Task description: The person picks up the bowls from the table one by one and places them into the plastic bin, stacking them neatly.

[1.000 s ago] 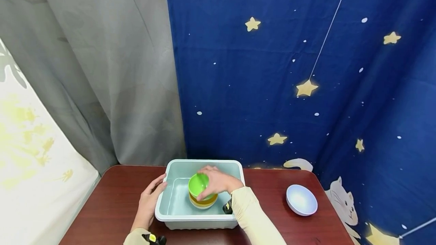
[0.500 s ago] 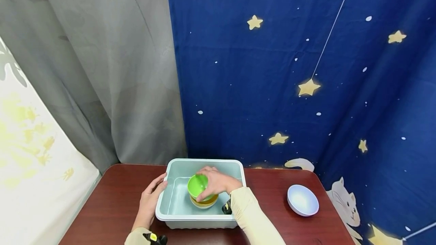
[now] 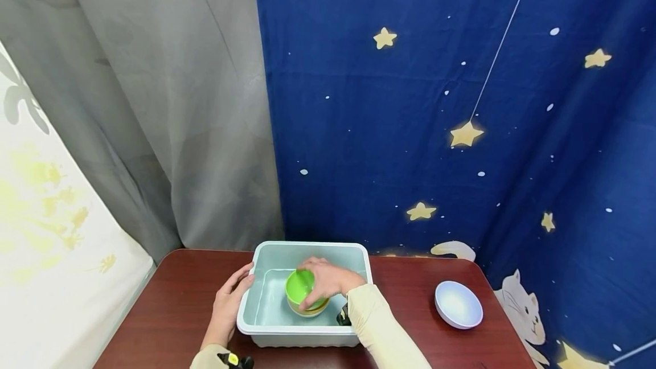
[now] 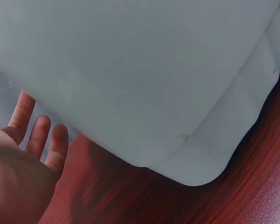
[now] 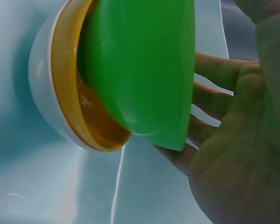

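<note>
My right hand (image 3: 328, 279) is down inside the pale tub (image 3: 307, 250), fingers curled over the far rim of the green bowl (image 3: 299, 286), gripping it from the right side. That bowl sits tilted in a stack, nested in a yellow bowl (image 5: 67, 88), which sits in a white bowl (image 5: 37, 79) on the tub's floor, right of centre. The wrist view shows the tilt plainly: the green bowl's mouth leans toward my palm, its rim lifted clear of the yellow one on my side. A bowl has no long axis to speak of; what counts is that its opening faces up and a touch toward me. My left hand (image 3: 229, 300) rests flat against the tub's left wall, fingers relaxed and straight, holding nothing, so the right is the nearer one. A pale blue bowl (image 3: 458, 304) waits well apart on the surface (image 3: 179, 300), off to my right.
</note>
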Demonstrator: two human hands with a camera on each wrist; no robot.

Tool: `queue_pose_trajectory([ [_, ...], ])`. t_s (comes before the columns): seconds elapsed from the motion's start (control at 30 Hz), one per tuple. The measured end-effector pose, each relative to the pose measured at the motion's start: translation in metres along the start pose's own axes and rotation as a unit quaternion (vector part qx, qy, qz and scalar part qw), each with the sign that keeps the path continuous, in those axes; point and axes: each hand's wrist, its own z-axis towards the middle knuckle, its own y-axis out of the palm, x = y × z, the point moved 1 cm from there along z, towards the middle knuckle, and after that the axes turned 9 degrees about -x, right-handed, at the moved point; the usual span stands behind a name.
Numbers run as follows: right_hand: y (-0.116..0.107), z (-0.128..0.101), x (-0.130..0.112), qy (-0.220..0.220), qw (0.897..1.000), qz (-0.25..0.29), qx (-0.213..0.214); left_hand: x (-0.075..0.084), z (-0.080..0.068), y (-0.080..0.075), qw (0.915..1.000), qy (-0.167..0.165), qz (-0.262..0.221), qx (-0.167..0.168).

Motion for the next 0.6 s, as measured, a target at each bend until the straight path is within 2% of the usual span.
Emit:
queue_pose_trajectory([
  [0.27, 0.001, 0.0, 0.005, 0.009, 1.0, 0.017, -0.015, -0.001, 0.003, 0.0, 1.0, 0.005, 0.003, 0.001],
  [0.6, 0.007, 0.003, 0.013, 0.019, 0.998, 0.047, -0.028, 0.0, 0.0, -0.001, 1.0, 0.002, -0.004, -0.008],
])
